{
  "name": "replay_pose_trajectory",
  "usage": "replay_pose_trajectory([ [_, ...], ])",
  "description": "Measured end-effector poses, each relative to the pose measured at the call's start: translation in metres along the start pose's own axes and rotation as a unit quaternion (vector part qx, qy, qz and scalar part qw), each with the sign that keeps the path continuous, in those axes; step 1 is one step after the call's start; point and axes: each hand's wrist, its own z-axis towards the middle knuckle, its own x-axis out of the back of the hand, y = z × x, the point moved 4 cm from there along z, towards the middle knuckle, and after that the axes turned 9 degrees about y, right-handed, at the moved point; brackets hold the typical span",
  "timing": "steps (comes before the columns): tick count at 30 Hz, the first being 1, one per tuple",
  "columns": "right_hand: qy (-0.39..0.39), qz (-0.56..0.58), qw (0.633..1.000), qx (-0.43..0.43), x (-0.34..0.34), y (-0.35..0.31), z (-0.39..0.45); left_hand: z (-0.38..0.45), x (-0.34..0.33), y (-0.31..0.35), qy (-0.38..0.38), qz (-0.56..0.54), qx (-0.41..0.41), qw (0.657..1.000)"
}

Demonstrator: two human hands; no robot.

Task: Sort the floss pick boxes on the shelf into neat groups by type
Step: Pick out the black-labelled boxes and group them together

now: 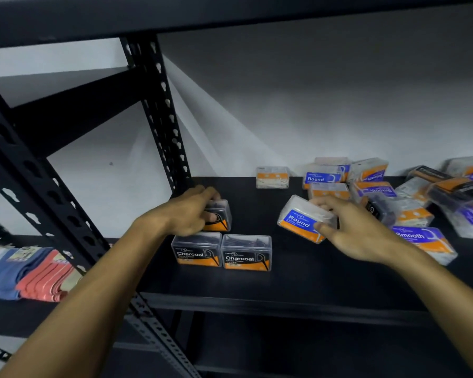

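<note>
Head view: left hand (187, 214) fingers curl closed over a black box (219, 216), seemingly setting it behind two Charcoal boxes (221, 252) to grow that group; right hand (350, 230) pinches a tilted Round box (305, 219) off the shelf (257, 290), near the unsorted pile (410, 192) at right

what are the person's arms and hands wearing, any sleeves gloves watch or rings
Nothing is visible on them. The left hand and right hand are bare, with no gloves, rings or watch in view, and both forearms are bare to the bottom edge of the picture, with no sleeve showing.
</note>
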Motion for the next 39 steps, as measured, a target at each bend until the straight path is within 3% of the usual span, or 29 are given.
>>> replay_pose_trajectory([
  [18, -0.1, -0.049, 0.994, -0.006, -0.001, 0.009, -0.025, 0.008, -0.001, -0.007, -0.034, 0.042, -0.008, 0.998],
  [39, -0.102, -0.082, 0.991, 0.014, 0.0, 0.018, -0.035, 0.0, 0.003, 0.002, -0.03, 0.025, 0.007, 0.999],
])
